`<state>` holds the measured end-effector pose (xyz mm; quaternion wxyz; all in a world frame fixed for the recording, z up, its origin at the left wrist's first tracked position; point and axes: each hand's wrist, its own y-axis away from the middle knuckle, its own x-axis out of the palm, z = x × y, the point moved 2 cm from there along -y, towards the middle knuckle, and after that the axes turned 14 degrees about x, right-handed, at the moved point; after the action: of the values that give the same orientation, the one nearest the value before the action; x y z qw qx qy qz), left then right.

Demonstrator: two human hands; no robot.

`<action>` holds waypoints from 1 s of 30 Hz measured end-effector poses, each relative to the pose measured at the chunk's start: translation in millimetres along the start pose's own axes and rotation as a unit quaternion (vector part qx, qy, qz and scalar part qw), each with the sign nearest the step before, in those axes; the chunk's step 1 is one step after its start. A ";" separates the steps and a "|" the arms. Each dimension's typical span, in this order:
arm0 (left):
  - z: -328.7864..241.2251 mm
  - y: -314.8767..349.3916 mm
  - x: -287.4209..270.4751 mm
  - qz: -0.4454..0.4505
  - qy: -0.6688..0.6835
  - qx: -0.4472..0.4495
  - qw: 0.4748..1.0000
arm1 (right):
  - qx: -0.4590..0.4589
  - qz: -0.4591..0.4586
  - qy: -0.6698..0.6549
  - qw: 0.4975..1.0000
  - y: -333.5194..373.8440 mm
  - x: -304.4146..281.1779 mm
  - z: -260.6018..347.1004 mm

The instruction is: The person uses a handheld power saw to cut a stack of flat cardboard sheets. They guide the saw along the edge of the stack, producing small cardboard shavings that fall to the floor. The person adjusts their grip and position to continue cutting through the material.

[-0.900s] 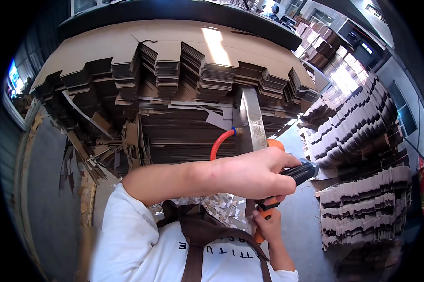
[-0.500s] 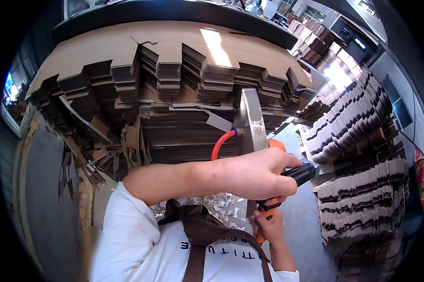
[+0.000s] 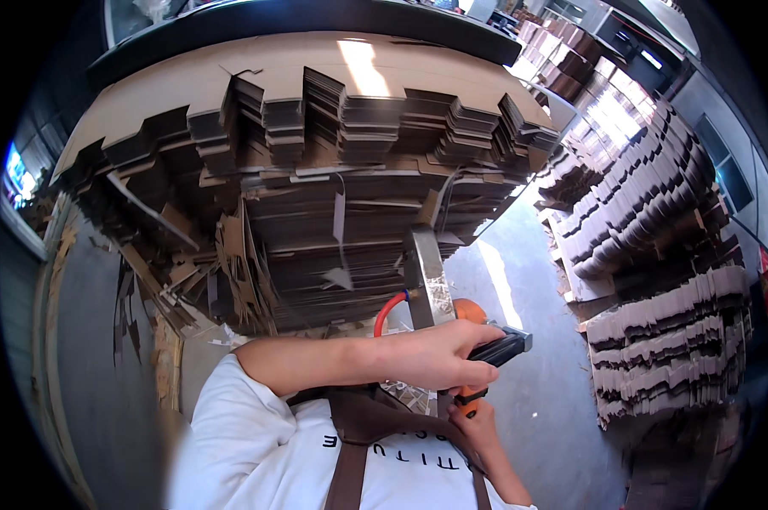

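Tool (image 3: 436, 285) was gripped before a notched stack (image 3: 284, 140)

The metal-bodied tool was held low, between the body and the near side of the stack, its far end aimed toward the sheets; whether they were touched could not be told. The black handle (image 3: 503, 348) was clasped by the left hand (image 3: 443, 350), brought across the chest, and the orange grip (image 3: 466, 409), mostly hidden, was clasped lower down by the right hand (image 3: 477, 425). The hands were set apart on the tool, presumably so that its weight was shared and its aim steadied. A red hose (image 3: 390, 311) was joined on the side away from the handle, perhaps so that the fingers were left unhindered.

The sheets were piled with cut edges roughly matched, likely so that the notches were kept in line. Offcuts (image 3: 244, 259) were heaped at the left, and more stacks (image 3: 669, 340) were ranged at the right.

Dark lettering (image 3: 446, 463) was seen on the white shirt (image 3: 248, 433), partly covered by a brown apron (image 3: 352, 459); no brand or label could be made out on the tool.
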<state>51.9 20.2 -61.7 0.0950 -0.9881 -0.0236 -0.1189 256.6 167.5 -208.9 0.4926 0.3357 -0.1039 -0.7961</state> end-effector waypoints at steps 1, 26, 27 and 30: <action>6.7 -2.5 4.8 -0.013 0.003 0.002 1.000 | -0.008 0.004 0.012 1.000 -5.0 -4.5 -9.4; 169.0 162.0 64.0 -0.372 0.012 -0.041 0.927 | -0.067 0.261 0.209 0.940 -19.9 73.3 -98.2; 168.3 186.3 63.6 -0.376 -0.034 -0.025 0.926 | -0.068 0.264 0.214 0.938 -10.0 92.7 -95.9; 159.9 263.3 62.9 -0.393 -0.025 -0.032 0.919 | -0.072 0.270 0.235 0.931 18.4 151.2 -82.9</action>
<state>168.1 -205.6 -247.0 0.0083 -0.9043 -0.4088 -0.1226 278.8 43.0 -327.6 0.7222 0.4360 -0.0148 -0.5367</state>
